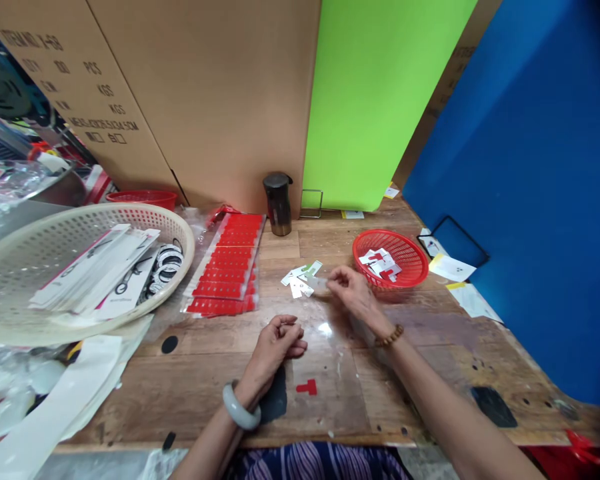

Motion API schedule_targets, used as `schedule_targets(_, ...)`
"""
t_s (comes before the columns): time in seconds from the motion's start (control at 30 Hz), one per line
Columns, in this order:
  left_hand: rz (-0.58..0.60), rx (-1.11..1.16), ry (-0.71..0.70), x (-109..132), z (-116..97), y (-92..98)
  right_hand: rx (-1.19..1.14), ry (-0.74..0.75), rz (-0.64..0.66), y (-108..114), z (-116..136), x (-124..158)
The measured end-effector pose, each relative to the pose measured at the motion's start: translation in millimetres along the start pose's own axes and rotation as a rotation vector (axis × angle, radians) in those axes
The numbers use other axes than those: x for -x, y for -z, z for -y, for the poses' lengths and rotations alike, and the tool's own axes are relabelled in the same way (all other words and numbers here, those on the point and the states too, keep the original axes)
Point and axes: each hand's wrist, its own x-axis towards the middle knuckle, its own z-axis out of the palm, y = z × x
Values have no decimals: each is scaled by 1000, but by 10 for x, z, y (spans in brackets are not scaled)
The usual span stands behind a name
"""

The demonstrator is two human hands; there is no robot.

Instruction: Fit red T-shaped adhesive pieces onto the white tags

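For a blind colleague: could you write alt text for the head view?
The right hand holds a small pale piece beside a loose pile of cards on a wooden table, the left hand curled near a red T-shaped piece. Around them are red sheets, a red basket and a cream basket.

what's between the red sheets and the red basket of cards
In the head view, a pile of cards and the right hand, pinching a pale strip.

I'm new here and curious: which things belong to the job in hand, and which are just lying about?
Seemingly in the job:
small card in the right fingers
loose cards
red piece
red sheets
red basket with more cards

Probably just lying about:
dark flask
yellow-edged papers
beige basket, perhaps
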Motion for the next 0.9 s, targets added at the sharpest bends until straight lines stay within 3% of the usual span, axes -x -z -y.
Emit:
schedule_targets(0.1, 18, 47, 12, 25, -60, -43, -365, -109, 288, -40, 52, 410)
schedule_targets(0.23, 89, 22, 52, 65, -75, -85, -621, -185, 412, -114, 38, 723)
schedule_targets(0.33, 77, 38, 72, 91, -59, -74, -625, -131, 418, -125, -12, 806)
schedule_targets(0.67, 149, 65, 122, 122, -116, -13, -275, 136, 338, -46, 33, 923)
schedule_targets(0.9, 110, 70, 149, 100, -112, 7, -323, 59, 307, -162, -37, 960)
